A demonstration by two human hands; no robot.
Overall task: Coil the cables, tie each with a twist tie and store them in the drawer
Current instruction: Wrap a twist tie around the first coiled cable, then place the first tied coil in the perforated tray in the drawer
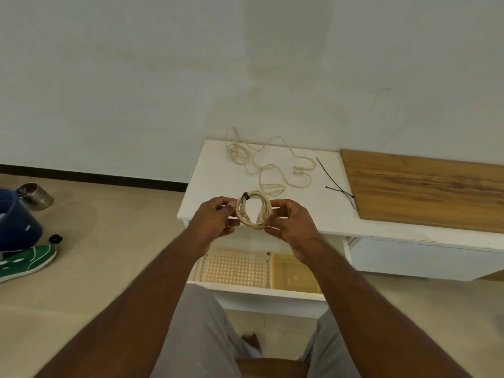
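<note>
A: Which step is this?

B: The coiled cable (254, 211) is held up between both hands. The left hand (215, 218) pinches its nine o'clock side, the right hand (289, 223) its three o'clock side, fingers curled round it. A dark tie (246, 196) sits at eleven o'clock, probably fastened, though it's blurry.

A: So next?

B: I'd say lower it into the open drawer (261, 271) at six o'clock.

A: Room enough?

B: The path down looks free. The loose cable (272, 165) lies at twelve o'clock on the white surface (313, 214), with spare ties (338, 186) at two o'clock beside the wooden board (425, 192).
</note>
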